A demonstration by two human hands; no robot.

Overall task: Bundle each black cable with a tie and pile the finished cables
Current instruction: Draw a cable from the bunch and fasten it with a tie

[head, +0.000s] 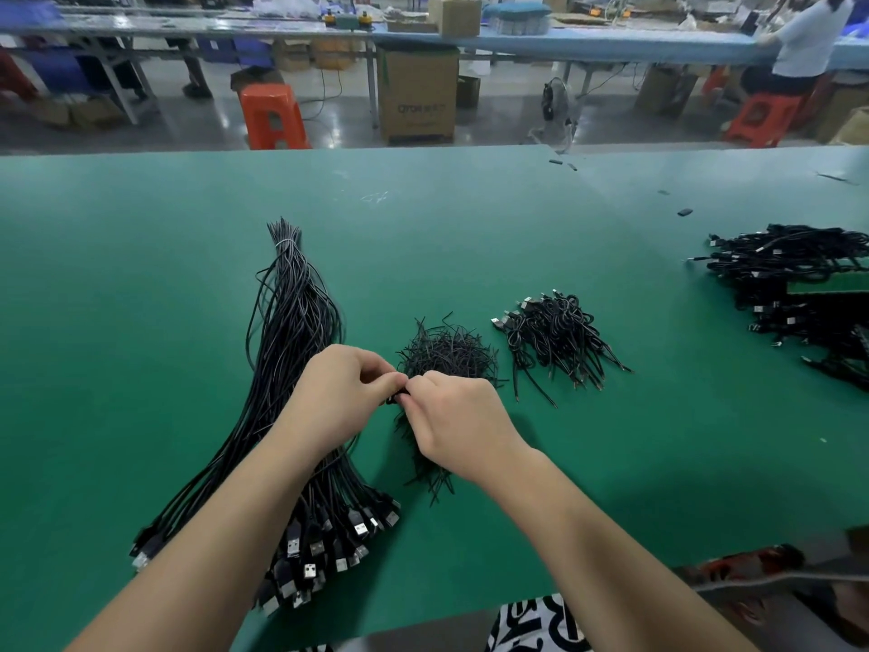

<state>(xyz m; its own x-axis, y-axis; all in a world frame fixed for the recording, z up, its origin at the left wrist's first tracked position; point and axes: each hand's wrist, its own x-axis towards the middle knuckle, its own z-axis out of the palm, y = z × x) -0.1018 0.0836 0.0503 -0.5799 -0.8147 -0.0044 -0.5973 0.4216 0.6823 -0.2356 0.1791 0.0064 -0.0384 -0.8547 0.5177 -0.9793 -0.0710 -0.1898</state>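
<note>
Left hand [345, 392] and right hand [454, 418] meeting fingertip to fingertip above the green mat [517, 218], both with fingers curled and pinching a small black cable bundle [398, 398], mostly hidden between them; whether a tie is already around it, not discernible. Loose tail of that cable [430, 472] trailing toward the near edge. Left: long sheaf of unbundled black cables [291, 317], thin, limp, rubbery-sheathed, with boxy metal-tipped USB plugs [324, 552] fanned at the near end. Centre, just beyond the hands: tangled heap of wire ties [446, 350], fine and springy. Right of it: pile of finished cables [557, 338], coiled short; a larger heap [799, 284] farther right. Handling, as judged: light, floppy, prone to uncoiling, so best pinched across the coil's waist; ties likely stiff enough to keep a twist.
</note>
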